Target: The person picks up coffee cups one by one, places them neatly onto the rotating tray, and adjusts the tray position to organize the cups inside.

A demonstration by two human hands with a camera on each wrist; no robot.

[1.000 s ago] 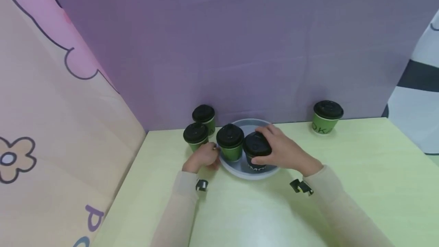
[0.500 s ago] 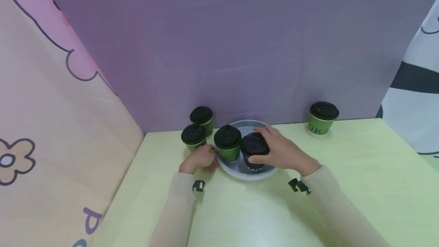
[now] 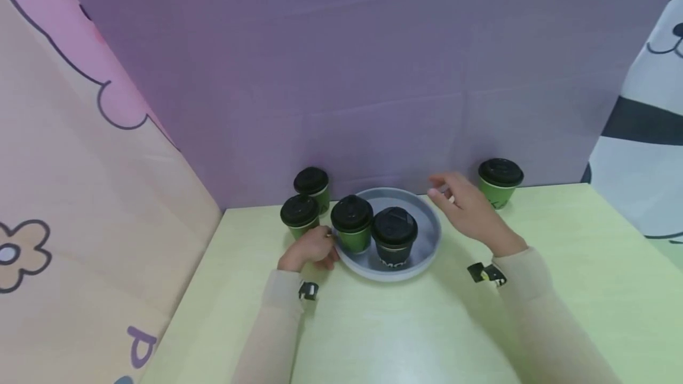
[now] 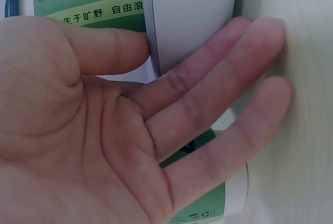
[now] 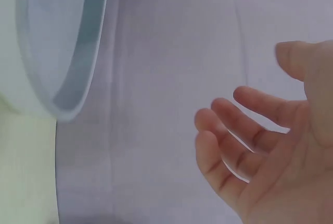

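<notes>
A round grey plate (image 3: 427, 242) with a raised rim carries two lidded paper cups: a green coffee cup (image 3: 354, 240) on the left and a black coffee cup (image 3: 393, 253) beside it, both upright. My left hand (image 3: 309, 248) holds the plate's left edge, thumb at the rim and fingers along the outer wall in the left wrist view. To the right of the plate, my right hand (image 3: 469, 209) is raised with loosely bent fingers and nothing in it. The right wrist view shows that hand (image 5: 276, 151) apart from the plate rim (image 5: 78, 94).
Two more green lidded cups stand left of the plate, one cup (image 3: 312, 185) near the back wall and another cup (image 3: 300, 215) close by my left hand. A further green cup (image 3: 498, 185) stands at the back right. A purple cloth wall (image 3: 347, 76) borders the table's (image 3: 373, 336) rear edge.
My right hand has let go of the black coffee cup and moved right, off the plate. The cup stays on the plate beside the green one. My left hand keeps its place at the rim.
</notes>
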